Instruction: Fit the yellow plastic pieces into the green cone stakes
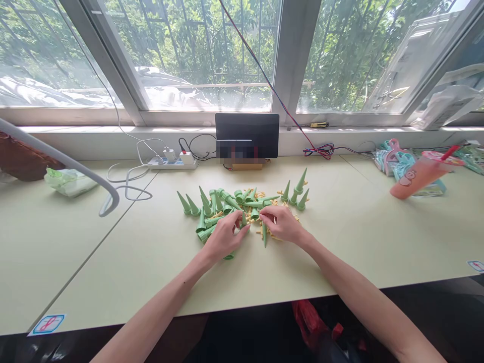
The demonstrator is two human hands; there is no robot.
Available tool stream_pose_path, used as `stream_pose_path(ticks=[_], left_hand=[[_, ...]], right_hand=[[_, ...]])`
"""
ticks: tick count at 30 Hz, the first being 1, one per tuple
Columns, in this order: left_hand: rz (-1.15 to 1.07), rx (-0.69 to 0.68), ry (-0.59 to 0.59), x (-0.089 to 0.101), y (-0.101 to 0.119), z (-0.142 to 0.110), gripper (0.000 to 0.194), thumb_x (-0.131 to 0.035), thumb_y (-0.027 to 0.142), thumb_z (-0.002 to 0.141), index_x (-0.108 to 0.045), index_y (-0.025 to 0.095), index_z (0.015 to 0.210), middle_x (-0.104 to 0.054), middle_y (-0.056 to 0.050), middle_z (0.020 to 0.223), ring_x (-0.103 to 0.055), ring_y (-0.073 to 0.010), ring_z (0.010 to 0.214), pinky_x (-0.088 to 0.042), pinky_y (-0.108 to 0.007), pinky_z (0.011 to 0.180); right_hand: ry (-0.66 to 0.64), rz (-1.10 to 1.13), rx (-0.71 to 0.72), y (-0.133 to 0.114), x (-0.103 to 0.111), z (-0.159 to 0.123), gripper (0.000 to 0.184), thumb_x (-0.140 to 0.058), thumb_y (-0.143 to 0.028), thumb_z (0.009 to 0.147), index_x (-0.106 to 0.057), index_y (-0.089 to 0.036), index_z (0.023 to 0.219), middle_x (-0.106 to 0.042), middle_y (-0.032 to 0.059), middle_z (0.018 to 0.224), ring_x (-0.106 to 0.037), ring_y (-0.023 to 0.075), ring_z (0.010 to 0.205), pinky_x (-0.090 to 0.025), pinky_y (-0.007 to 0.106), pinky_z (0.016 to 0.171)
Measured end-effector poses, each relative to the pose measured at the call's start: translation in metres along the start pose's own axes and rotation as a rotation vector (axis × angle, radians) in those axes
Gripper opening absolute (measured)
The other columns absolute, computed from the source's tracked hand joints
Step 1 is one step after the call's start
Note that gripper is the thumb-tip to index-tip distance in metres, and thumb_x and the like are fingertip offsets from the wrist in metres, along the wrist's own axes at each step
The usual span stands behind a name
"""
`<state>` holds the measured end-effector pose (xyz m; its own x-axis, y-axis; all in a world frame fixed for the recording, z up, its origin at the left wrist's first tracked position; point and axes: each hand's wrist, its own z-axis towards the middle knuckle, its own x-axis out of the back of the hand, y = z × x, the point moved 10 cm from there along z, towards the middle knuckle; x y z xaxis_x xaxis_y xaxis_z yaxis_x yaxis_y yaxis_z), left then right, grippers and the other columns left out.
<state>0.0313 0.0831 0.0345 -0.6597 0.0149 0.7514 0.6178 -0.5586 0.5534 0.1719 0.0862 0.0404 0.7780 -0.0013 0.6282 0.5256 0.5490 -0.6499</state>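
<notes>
A loose heap of green plastic cone-shaped spikes (pixel 206 204) lies mid-table, with small yellow plastic pieces (pixel 274 233) scattered among them. My left hand (pixel 226 233) is at the heap's front, its thumb and fingers closed around a green spike (pixel 244 220). Just to the right, my right hand (pixel 282 223) is pinched shut at the fingertips; what is between them is too small to tell. Beneath that hand lies another green spike (pixel 264 236), pointing towards me. Several spikes stand upright at the right, including a tall one (pixel 301 181).
A dark screen (pixel 247 135) stands behind the heap, with a white power strip (pixel 172 162) and cables to its left. At the right are a pink drink cup (pixel 419 176) with a straw and pastel plastic items (pixel 391 157). A grey curved bar (pixel 75 164) crosses the left side.
</notes>
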Motion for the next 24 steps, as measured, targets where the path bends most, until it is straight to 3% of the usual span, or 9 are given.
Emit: stream_pose_path(ticks=[9, 16, 24], left_hand=[[-0.021, 0.016, -0.01, -0.002, -0.0019, -0.001, 0.011, -0.053, 0.026, 0.09, -0.053, 0.021, 0.1, -0.057, 0.001, 0.076, -0.05, -0.0137, 0.06, -0.042, -0.027, 0.06], [-0.117, 0.082, -0.012, -0.0033, -0.0058, -0.0014, 0.028, -0.048, 0.024, 0.093, -0.042, 0.021, 0.12, -0.058, 0.003, 0.074, -0.05, -0.0132, 0.058, -0.043, -0.026, 0.061], [-0.163, 0.087, 0.001, -0.0046, -0.0096, -0.0021, 0.035, -0.047, 0.025, 0.095, -0.038, 0.021, 0.129, -0.054, 0.004, 0.072, -0.048, -0.0126, 0.055, -0.041, -0.025, 0.059]], right_hand=[[0.016, 0.004, -0.038, 0.0076, -0.001, -0.0005, 0.018, -0.052, -0.021, 0.092, -0.064, -0.018, 0.079, -0.062, 0.0008, 0.067, -0.047, 0.0124, 0.056, -0.038, 0.026, 0.054], [0.008, 0.023, -0.066, 0.0094, -0.0012, -0.0004, 0.017, -0.052, -0.022, 0.092, -0.064, -0.019, 0.079, -0.064, 0.0006, 0.068, -0.046, 0.0119, 0.055, -0.038, 0.025, 0.054], [0.018, 0.078, -0.089, 0.0094, -0.0002, -0.0008, 0.019, -0.053, -0.026, 0.093, -0.064, -0.019, 0.079, -0.064, 0.0005, 0.067, -0.046, 0.0117, 0.053, -0.037, 0.025, 0.052]])
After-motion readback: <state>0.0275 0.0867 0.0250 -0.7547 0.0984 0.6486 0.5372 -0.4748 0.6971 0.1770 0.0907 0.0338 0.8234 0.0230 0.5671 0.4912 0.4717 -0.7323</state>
